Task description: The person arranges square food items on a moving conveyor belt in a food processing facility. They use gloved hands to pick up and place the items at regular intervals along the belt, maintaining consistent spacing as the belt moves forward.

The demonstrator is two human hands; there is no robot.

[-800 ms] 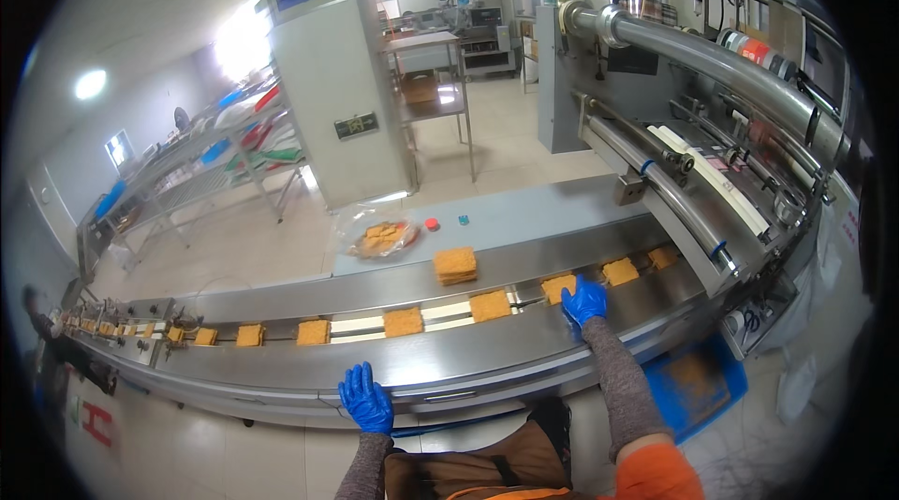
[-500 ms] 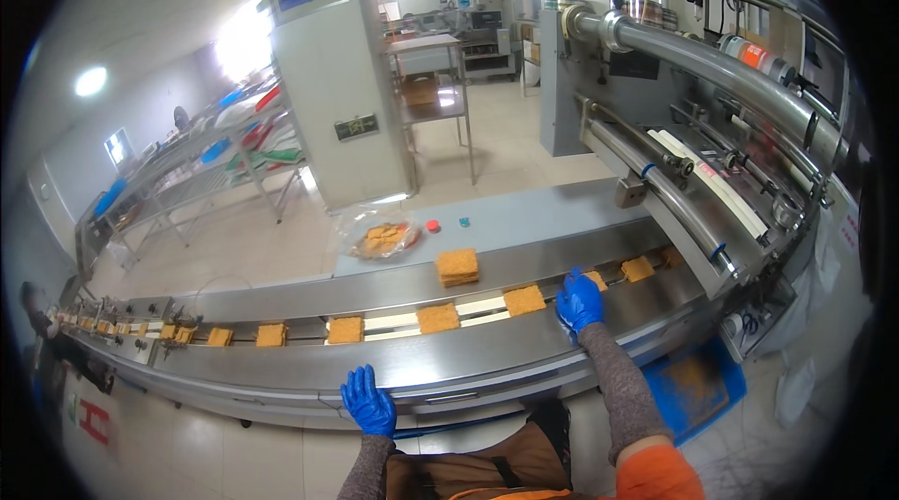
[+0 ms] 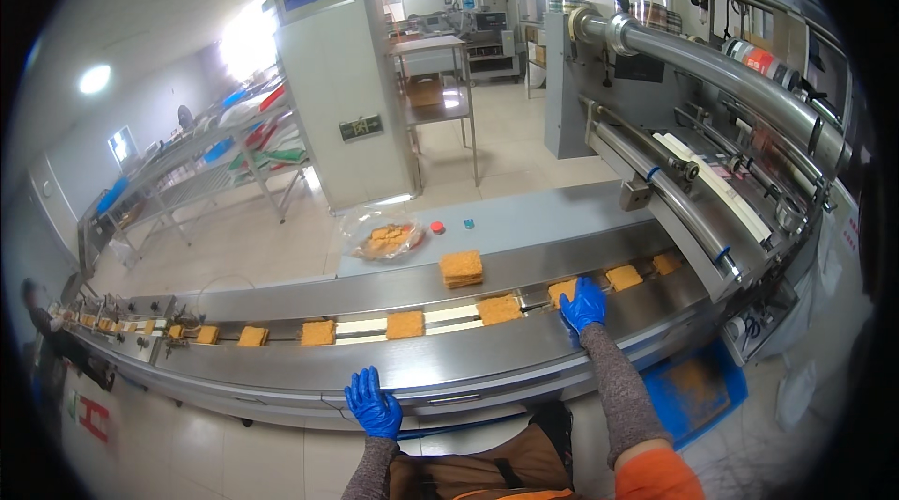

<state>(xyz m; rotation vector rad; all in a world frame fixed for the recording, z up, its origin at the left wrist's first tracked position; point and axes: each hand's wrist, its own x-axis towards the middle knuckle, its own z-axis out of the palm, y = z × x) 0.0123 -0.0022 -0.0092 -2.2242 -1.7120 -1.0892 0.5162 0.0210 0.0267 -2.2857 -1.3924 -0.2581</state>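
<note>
Square golden-brown cracker-like pieces [image 3: 405, 324] lie in a spaced row along the channel of a long steel conveyor [image 3: 393, 364]. My right hand [image 3: 584, 304], in a blue glove, reaches over the channel's near side. Its thumb and fingers are apart and touch one piece [image 3: 560, 291], partly covering its right side. At the conveyor's front edge my left hand [image 3: 374, 404], also gloved in blue, rests with its fingers stretched out and holds nothing. A short stack of the same pieces [image 3: 461, 268] sits on the steel ledge beyond the channel.
Behind the stack, a clear plastic bag of broken pieces [image 3: 386, 236], a red cap [image 3: 436, 227] and a small teal item [image 3: 469, 224] lie on a grey surface. Rollers of a machine [image 3: 688, 210] overhang the right end. A blue bin [image 3: 698, 392] stands on the floor below.
The row of pieces has shifted along the channel; which way, I cannot tell. My right hand's fingers now touch a piece to their left. My left hand has stayed nearly still.
</note>
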